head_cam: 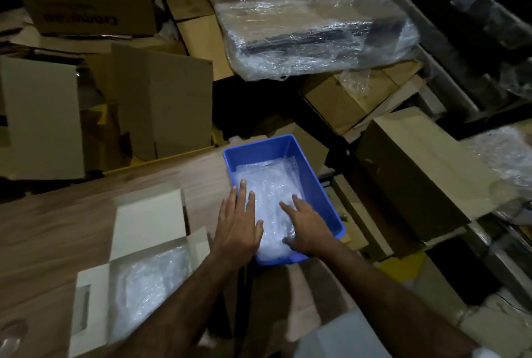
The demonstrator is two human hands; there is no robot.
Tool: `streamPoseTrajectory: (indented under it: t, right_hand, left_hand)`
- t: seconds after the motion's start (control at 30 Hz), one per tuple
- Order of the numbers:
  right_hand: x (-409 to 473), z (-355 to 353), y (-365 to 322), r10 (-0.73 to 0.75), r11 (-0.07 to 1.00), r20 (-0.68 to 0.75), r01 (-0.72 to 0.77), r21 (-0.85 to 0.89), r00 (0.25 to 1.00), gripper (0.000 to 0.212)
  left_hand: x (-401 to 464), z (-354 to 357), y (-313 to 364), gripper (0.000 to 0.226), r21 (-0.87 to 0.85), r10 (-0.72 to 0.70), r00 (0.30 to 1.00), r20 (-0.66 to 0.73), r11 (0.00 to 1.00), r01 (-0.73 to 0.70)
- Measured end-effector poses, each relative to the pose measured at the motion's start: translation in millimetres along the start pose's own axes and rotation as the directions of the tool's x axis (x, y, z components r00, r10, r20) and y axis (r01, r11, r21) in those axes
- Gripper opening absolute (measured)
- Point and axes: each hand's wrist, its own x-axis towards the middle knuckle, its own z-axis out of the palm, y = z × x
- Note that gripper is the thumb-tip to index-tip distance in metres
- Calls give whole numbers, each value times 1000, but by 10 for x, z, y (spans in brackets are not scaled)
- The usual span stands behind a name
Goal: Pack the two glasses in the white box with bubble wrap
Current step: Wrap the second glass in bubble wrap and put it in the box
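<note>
A person leans over a wooden table (72, 213) in a dim stockroom, both hands down in a blue plastic bin (322, 185) filled w/ bubble wrap (267, 182). Left hand (237, 228) lies flat, fingers straight and spread, partly over the bin's near-left rim and on the wrap; right hand (308, 228) rests on the wrap w/ fingers extended, thumb low beside the sheet, nothing clearly pinched. Neither grip has closed on anything.

The white box (149, 225) sits open on the table, left of the bin, flaps up, w/ more wrap already inside (149, 280). Whether a glass lies under that padding can't be told; no bare glass shows anywhere, and frame is motion-blurred.

Judged step: fetching wrap from the bin, or a wrapped item, approx. midway thru the packing. Next move likely calls for both hands to curl around the sheet or bundle, lift it over the rim and carry it left to the box, w/o snagging the raised flaps.

Cardboard cartons (161, 104) and a plastic-wrapped parcel (316, 32) crowd the background.
</note>
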Motion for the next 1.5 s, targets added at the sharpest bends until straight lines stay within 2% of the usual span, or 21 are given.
streamPoseTrajectory:
  t: [0.1,0.17,0.23,0.3,0.37,0.47,0.67,0.9,1.0,1.1,1.23,1.3,1.4,1.43,1.5]
  right_hand:
    - [254,68,114,-83,990,135,98,-102,987,106]
    - [433,149,140,-128,976,166,154,-152,978,93]
    - [573,272,151,-209,964,120,226,-140,970,57]
    - [653,374,169,-221,959,63,228,-170,973,27]
    - [704,458,215,-254,953,-53,240,-182,966,13]
    - [710,432,237,-325,940,-121,306,-150,938,5]
    - [582,182,290,-274,955,-297,294,25,915,7]
    - [307,-55,294,-238,915,-503,365,171,831,12]
    - [212,-142,311,-279,883,-574,441,162,770,13]
    - [132,-248,287,-310,856,-632,497,139,710,14]
    - [3,-403,220,-310,831,-694,540,135,650,17]
    - [-89,-471,244,-282,834,-675,522,179,682,33]
    - [-157,-572,302,-300,853,-562,480,203,771,66]
    - [-150,-604,292,-324,854,-534,484,189,781,68]
    - [-110,-689,217,-372,828,-527,530,184,764,57]
  left_hand:
    - [78,154,23,73,54,-70,994,83,996,65]
    - [87,216,25,72,5,-111,988,109,994,111]
    - [83,215,45,71,-12,-132,987,95,991,134]
    - [79,186,83,72,-33,-123,989,87,991,126]
    - [82,181,93,72,-54,-119,989,90,991,124]
    - [84,210,78,73,-53,-119,990,70,991,122]
    - [66,204,70,74,-83,-123,988,90,988,131]
    - [71,188,62,74,-100,-143,986,88,983,151]
    - [137,150,66,77,-163,-137,990,14,977,138]
    - [292,27,111,72,-289,-76,993,-85,956,49]
    - [418,-196,150,41,-371,52,983,-177,922,-115]
    - [365,-358,131,34,-444,45,980,-194,887,-129]
    - [191,-641,123,35,-546,55,980,-192,824,-153]
    - [126,-724,115,36,-593,39,981,-189,792,-146]
    - [10,-849,73,33,-668,-1,980,-197,732,-134]
